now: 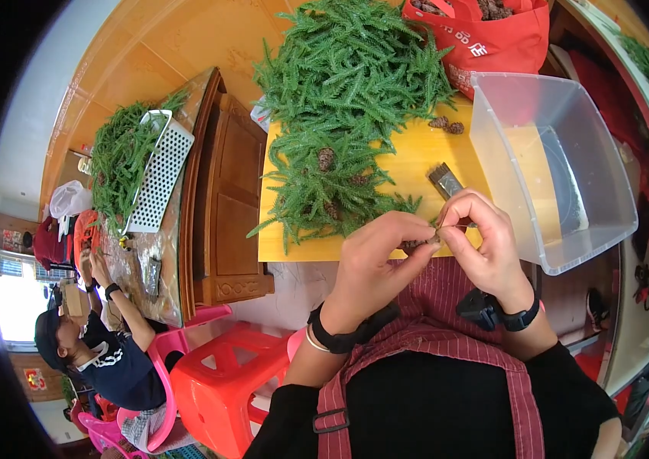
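Note:
My left hand [382, 256] is closed around a small brown pine cone [411, 246], which shows between thumb and fingers over the table's near edge. Thumb and forefinger of my right hand [486, 239] pinch a thin, wire-like strand right against my left fingertips. The strand is mostly hidden by the fingers. Just beyond the hands lies a bundle of thin dark wires [444, 181] with a grey wrap. To its left are green artificial pine sprigs [317, 183] with a few pine cones [326, 159] among them.
A large heap of green sprigs [355, 69] covers the far part of the yellow table [416, 157]. Two loose cones [447, 125] lie near a clear plastic bin [554, 164]. Behind it stands a red bag [485, 38] of cones. A red stool [221, 379] and a seated co-worker [121, 352] are left.

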A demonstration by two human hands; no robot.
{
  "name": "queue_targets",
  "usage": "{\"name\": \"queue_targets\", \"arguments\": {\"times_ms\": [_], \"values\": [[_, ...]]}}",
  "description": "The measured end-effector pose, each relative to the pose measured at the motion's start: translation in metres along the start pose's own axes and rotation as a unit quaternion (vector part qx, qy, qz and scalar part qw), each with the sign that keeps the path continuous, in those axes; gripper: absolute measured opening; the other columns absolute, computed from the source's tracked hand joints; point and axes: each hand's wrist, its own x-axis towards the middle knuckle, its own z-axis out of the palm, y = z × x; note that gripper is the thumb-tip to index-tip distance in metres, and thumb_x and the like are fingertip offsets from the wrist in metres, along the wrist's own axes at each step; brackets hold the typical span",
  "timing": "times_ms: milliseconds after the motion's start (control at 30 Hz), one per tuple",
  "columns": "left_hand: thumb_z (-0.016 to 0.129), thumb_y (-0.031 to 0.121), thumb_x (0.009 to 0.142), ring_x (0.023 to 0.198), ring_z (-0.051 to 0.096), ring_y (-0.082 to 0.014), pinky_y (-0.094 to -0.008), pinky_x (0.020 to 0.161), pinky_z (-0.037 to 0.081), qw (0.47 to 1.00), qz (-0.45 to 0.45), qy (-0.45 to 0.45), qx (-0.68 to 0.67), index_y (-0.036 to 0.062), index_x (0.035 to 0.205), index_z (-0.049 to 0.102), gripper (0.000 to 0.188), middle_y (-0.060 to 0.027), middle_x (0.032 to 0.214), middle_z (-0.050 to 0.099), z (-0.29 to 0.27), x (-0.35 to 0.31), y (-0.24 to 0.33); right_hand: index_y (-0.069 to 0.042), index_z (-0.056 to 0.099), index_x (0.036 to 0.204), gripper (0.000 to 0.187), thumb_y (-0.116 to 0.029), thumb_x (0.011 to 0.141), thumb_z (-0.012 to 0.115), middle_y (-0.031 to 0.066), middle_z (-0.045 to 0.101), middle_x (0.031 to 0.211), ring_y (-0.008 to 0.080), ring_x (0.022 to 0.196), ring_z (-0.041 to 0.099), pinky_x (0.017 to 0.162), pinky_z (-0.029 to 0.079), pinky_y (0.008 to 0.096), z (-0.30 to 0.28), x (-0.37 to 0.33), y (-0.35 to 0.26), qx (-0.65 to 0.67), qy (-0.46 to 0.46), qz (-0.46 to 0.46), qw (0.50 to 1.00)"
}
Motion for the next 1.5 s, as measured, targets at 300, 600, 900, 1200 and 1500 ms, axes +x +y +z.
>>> {"name": "queue_targets", "arguments": {"times_ms": [300,600,900,1200,1500], "values": [[0.063,-0.009,0.074,0.081,0.059,-0.0143,-0.023,0.065,0.051,0.982,-0.088,0.012,-0.169,-0.0031,0.092,0.056,0.02,-0.0122,0.094,0.058,0.004,-0.003,-0.005,-0.002,0.05,0.084,0.003,-0.001,0.082,0.053,0.0058,0.052,0.088,0.0118,0.082,0.051,0.075,0.041,0.0242,-0.003,-0.005,0.012,0.179,-0.033,0.07,0.981],[0.061,-0.008,0.077,0.08,0.06,-0.0158,-0.0257,0.065,0.054,0.96,-0.108,0.028,-0.258,-0.0037,0.093,0.054,0.019,-0.0135,0.094,0.057,0.009,-0.005,-0.007,-0.001,0.053,0.083,0.01,0.006,0.077,0.056,0.0088,0.053,0.083,0.0182,0.081,0.055,0.076,0.044,0.0289,0.0,-0.005,0.019,0.099,0.001,-0.061,0.993],[0.061,-0.011,0.075,0.081,0.059,-0.0153,-0.0249,0.066,0.053,0.976,-0.083,0.044,-0.196,-0.0037,0.091,0.054,0.018,-0.0136,0.094,0.058,0.013,-0.005,-0.007,-0.001,0.053,0.081,0.01,0.005,0.076,0.057,0.0092,0.055,0.085,0.019,0.078,0.057,0.073,0.045,0.0292,-0.002,-0.004,0.008,0.011,0.022,-0.08,0.996],[0.066,-0.009,0.072,0.084,0.06,-0.0152,-0.0239,0.068,0.05,0.996,-0.057,0.031,-0.056,-0.0013,0.087,0.059,0.019,-0.011,0.094,0.06,0.009,-0.003,-0.006,-0.001,0.051,0.082,0.006,-0.005,0.083,0.055,0.0057,0.054,0.085,0.0119,0.08,0.052,0.074,0.042,0.0249,-0.003,-0.003,0.01,0.092,-0.009,0.071,0.993],[0.044,0.03,0.094,0.075,0.061,-0.0173,-0.0247,0.06,0.051,0.858,-0.298,-0.045,-0.416,-0.0018,0.113,0.046,0.038,-0.0107,0.1,0.057,0.003,0.002,-0.001,-0.002,0.051,0.081,0.005,-0.003,0.079,0.055,0.0085,0.053,0.083,0.0171,0.077,0.053,0.073,0.041,0.0267,-0.002,-0.002,0.008,0.023,0.012,-0.037,0.999]]}}
